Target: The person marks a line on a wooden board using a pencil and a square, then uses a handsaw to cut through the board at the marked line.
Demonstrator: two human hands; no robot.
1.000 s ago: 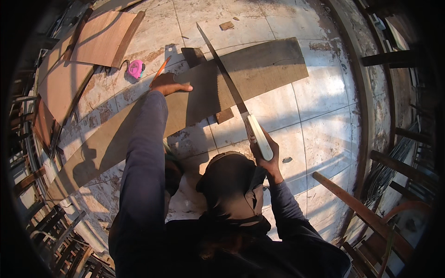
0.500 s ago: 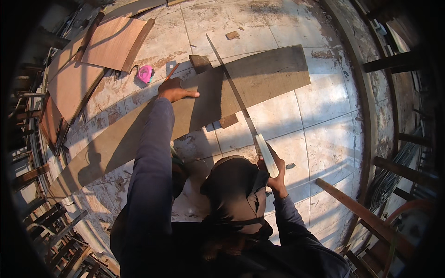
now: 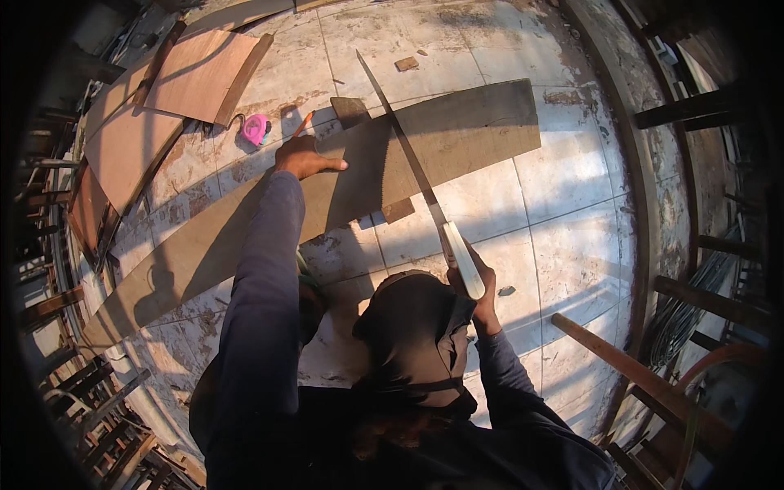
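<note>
On a scuffed tiled floor [image 3: 563,181], a long brown board [image 3: 331,196] runs from between 8 and 9 o'clock to between 1 and 2, my saw [image 3: 413,159] laid across it, tip near 12. In the last half second the blade has slid away from me toward 11; I read that as a push stroke, though the board looks whole and I cannot tell how deep the teeth sit. My right hand [image 3: 487,287], between 3 and 4, is wrapped round the white handle [image 3: 462,260]. Well apart, my left hand [image 3: 300,158] rests on the board near 10:30, thumb spread; whether its fingers grip the orange pencil [image 3: 304,125] beside them I cannot tell. A wood block [image 3: 349,110] pokes past the far edge before 12; a pink tape measure [image 3: 256,129] and plywood panels [image 3: 196,77] lie beyond 10.
</note>
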